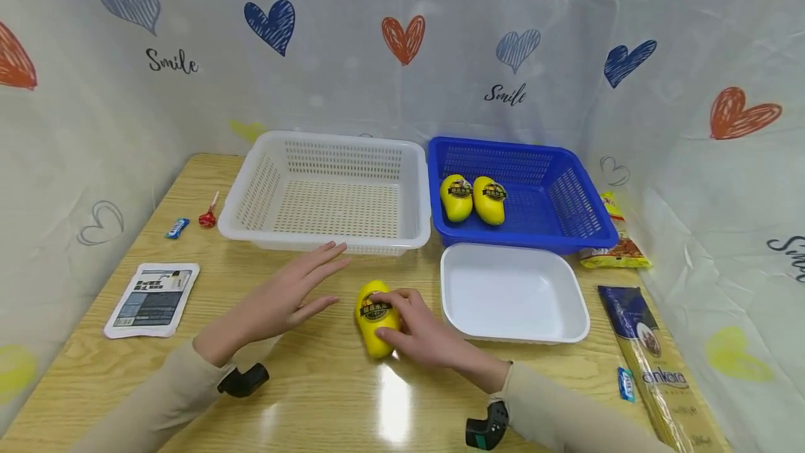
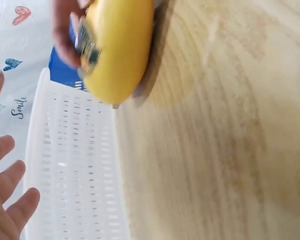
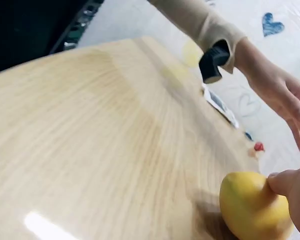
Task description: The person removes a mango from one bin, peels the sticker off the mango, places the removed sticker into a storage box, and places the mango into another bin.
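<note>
Grasping the labelled mango (image 1: 370, 326) in the right hand (image 1: 423, 331) and holding the left hand (image 1: 291, 299) loose and empty beside it, midway between the side edges of the surface (image 1: 314, 404), short of the white basket (image 1: 270, 235) along the far edge. Could slip and roll toward the near edge if pinched too lightly on smooth, rounded skin.

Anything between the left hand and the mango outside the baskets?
Nothing; the head view shows only bare table between the left hand and that mango, with the right hand on its far side.
</note>
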### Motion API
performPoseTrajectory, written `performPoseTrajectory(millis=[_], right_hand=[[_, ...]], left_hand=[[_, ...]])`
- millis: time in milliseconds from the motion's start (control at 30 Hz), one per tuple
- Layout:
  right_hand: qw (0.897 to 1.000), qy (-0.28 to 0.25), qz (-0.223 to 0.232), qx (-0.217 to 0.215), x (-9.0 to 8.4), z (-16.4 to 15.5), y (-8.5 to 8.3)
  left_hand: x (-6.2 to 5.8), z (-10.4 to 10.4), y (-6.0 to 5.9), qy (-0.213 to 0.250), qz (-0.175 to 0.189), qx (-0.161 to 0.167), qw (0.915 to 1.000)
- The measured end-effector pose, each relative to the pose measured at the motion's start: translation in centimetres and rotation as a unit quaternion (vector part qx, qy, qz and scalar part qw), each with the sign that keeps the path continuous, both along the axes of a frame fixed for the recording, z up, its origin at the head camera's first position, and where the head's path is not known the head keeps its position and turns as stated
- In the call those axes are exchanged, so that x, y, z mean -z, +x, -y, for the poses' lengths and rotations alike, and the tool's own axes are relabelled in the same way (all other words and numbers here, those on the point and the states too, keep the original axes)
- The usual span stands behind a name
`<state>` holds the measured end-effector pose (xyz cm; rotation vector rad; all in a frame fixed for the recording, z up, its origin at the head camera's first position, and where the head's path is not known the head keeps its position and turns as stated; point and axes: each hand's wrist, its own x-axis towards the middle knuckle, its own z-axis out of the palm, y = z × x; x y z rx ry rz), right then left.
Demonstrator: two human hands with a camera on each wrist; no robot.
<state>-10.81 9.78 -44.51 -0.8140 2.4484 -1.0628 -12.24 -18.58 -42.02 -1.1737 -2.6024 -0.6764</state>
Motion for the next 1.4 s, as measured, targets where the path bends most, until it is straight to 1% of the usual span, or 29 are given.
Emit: performPoseTrajectory(millis=[33,100,133,167,200,267,367,433,467,567,633,700,767,800,833,900,1000,1067,1133,1200,1267,1333,1400], right_hand=[[1.0,-0.008,0.0,0.012,0.1,0.4,-0.3],[0.999,-0.018,0.005,0.033,0.3,1.0,-0.8],[0.999,-0.021,0.009,0.041,0.3,1.2,-1.0],[0.999,-0.023,0.014,0.047,0.4,1.3,-1.1],[0.998,-0.024,0.02,0.05,0.4,1.4,-1.2],[0.998,-0.023,0.028,0.05,0.4,1.5,-1.4],[0.999,-0.023,0.031,0.037,0.1,1.4,-1.4],[0.999,-0.016,0.025,0.028,-0.4,1.2,-1.3],[0.999,-0.012,0.019,0.023,-0.8,1.0,-1.3],[1.0,0.003,-0.01,0.014,-1.9,0.5,-1.6],[0.999,0.013,-0.031,0.009,-2.6,0.3,-2.0],[0.999,0.017,-0.041,0.003,-2.9,0.2,-2.5],[0.999,0.022,-0.043,-0.004,-3.1,0.1,-3.0],[0.999,0.025,-0.041,-0.006,-3.1,0.1,-3.2],[0.999,0.026,-0.038,-0.007,-3.0,0.1,-3.4],[0.999,0.024,-0.034,-0.009,-3.0,0.2,-3.7],[1.0,0.015,-0.025,-0.003,-2.9,0.4,-4.0],[1.0,0.006,-0.024,0.001,-2.8,0.5,-4.1],[1.0,-0.002,-0.027,0.004,-2.7,0.7,-4.3],[0.999,-0.009,-0.045,0.004,-2.4,1.0,-4.5],[0.997,-0.016,-0.071,0.003,-2.3,1.3,-4.6],[0.995,-0.02,-0.102,0.003,-2.2,1.7,-4.6],[0.99,-0.023,-0.138,0.0,-2.4,2.0,-4.4]], left_hand=[[0.3,-0.1,0.1,0.011,0.012,-0.004,0.9999],[1.1,-0.4,0.3,0.043,0.052,-0.011,0.9976],[1.6,-0.6,0.4,0.064,0.075,-0.017,0.995],[2.1,-1.0,0.5,0.085,0.104,-0.024,0.9906],[2.6,-1.3,0.6,0.105,0.135,-0.033,0.9847],[3.5,-2.0,0.7,0.147,0.193,-0.042,0.9691],[4.4,-3.0,0.8,0.187,0.256,-0.053,0.9471],[4.8,-3.5,0.8,0.202,0.279,-0.049,0.9375],[4.9,-3.8,0.8,0.205,0.286,-0.047,0.9347],[5.2,-4.4,0.6,0.215,0.295,-0.034,0.9304],[5.3,-4.6,0.5,0.218,0.29,-0.03,0.9312],[5.4,-4.7,0.5,0.214,0.282,-0.03,0.9348],[5.4,-4.9,0.4,0.2,0.274,-0.038,0.9397],[5.4,-4.9,0.3,0.195,0.274,-0.043,0.9408],[5.4,-5.0,0.3,0.192,0.279,-0.048,0.9396],[5.4,-5.2,0.1,0.198,0.3,-0.054,0.9316],[5.4,-5.3,-0.1,0.233,0.343,-0.06,0.9079],[5.4,-5.4,-0.1,0.255,0.356,-0.055,0.8973],[5.4,-5.5,-0.1,0.264,0.356,-0.056,0.8948],[5.5,-5.6,0.0,0.267,0.353,-0.059,0.8948],[5.5,-5.6,0.1,0.269,0.351,-0.063,0.8947],[5.5,-5.7,0.2,0.274,0.354,-0.068,0.8914],[5.5,-5.8,0.2,0.282,0.351,-0.067,0.8903]])
